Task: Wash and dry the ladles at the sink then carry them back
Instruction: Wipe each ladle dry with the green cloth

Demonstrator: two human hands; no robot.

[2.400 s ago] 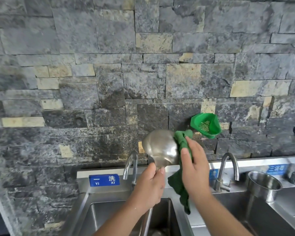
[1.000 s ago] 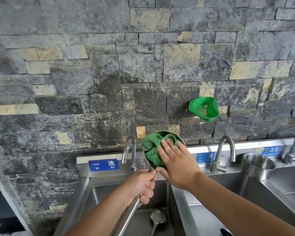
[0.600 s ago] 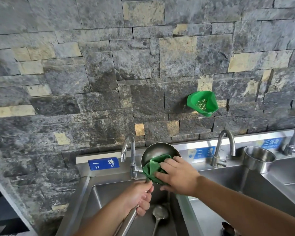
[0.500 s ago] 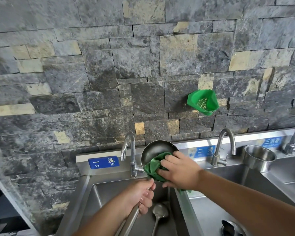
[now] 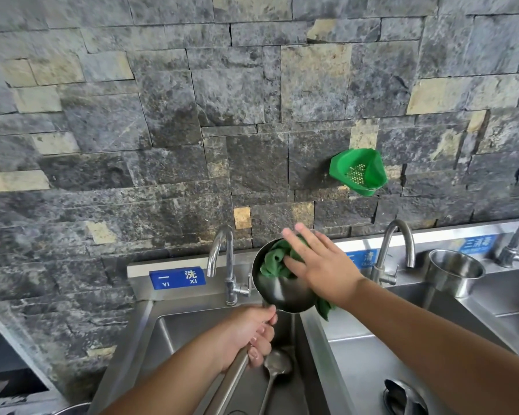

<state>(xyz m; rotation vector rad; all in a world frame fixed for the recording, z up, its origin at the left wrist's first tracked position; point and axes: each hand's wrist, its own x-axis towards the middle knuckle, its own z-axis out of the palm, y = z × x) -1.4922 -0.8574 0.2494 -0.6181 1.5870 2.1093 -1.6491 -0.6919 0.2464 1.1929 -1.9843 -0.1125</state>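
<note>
A large steel ladle (image 5: 282,292) is held upright over the left sink basin (image 5: 174,330), its bowl facing me. My left hand (image 5: 246,333) grips its handle just below the bowl. A green cloth (image 5: 274,260) lies bunched inside the bowl, with one end hanging out at the lower right. My right hand (image 5: 318,262) presses the cloth into the bowl with straight, spread fingers. A smaller ladle (image 5: 274,366) lies at the bottom of the left basin, under my left hand.
A faucet (image 5: 226,265) stands just left of the ladle bowl, another faucet (image 5: 393,250) to its right. A steel cup (image 5: 454,272) sits on the right sink's rim. A green strainer (image 5: 358,172) hangs on the stone wall. A dark utensil (image 5: 402,395) lies in the middle basin.
My right hand moved the cloth from the bowl's lower part up to its upper rim, and its fingers straightened. The ladle turned from back-facing to open-side-facing since the oldest frame.
</note>
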